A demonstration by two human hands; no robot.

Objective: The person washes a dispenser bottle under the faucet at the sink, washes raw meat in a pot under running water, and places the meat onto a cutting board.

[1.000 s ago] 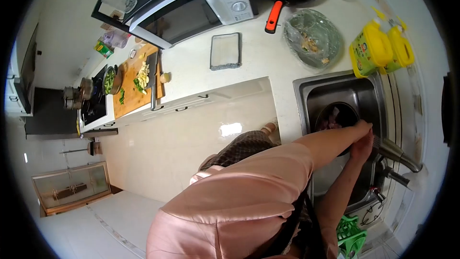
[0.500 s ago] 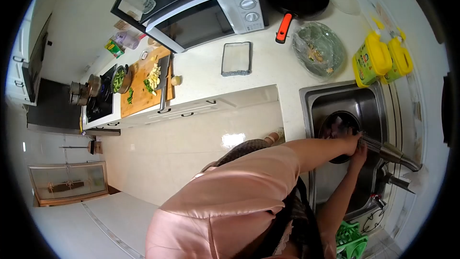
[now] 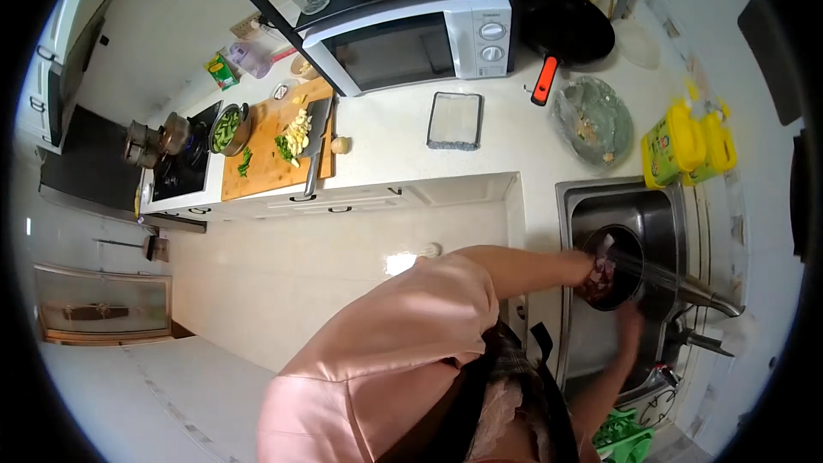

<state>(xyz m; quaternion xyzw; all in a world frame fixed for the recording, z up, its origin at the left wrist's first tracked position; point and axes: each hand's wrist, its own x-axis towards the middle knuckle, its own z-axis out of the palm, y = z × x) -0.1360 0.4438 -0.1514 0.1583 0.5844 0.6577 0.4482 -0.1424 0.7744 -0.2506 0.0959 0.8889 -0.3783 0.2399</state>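
A dark round bowl (image 3: 630, 244) sits in the steel sink (image 3: 587, 351), with reddish-purple pieces, like raw meat, (image 3: 605, 267) inside it. My left hand (image 3: 590, 271) reaches over the bowl's near rim and touches these pieces; its fingers are blurred and partly hidden. Beside the rim on the lower side is my right hand (image 3: 630, 319), smeared by motion, apparently apart from the pieces. From the faucet (image 3: 710, 296) a stream of water runs toward the bowl.
Yellow jugs (image 3: 673, 150) stand behind the sink. On the counter are a plastic-lined bowl (image 3: 593, 124), a black pan (image 3: 566, 30), a cloth (image 3: 455, 120), and a microwave (image 3: 411, 43). A cutting board (image 3: 261, 167) holds a cleaver (image 3: 315, 141) and chopped vegetables. A green basket (image 3: 626, 441) is beside the sink.
My hands, close together by the water stream before, have moved apart. My left hand has drawn back over the bowl's near side; my right hand has shifted down. The view has tilted slightly.
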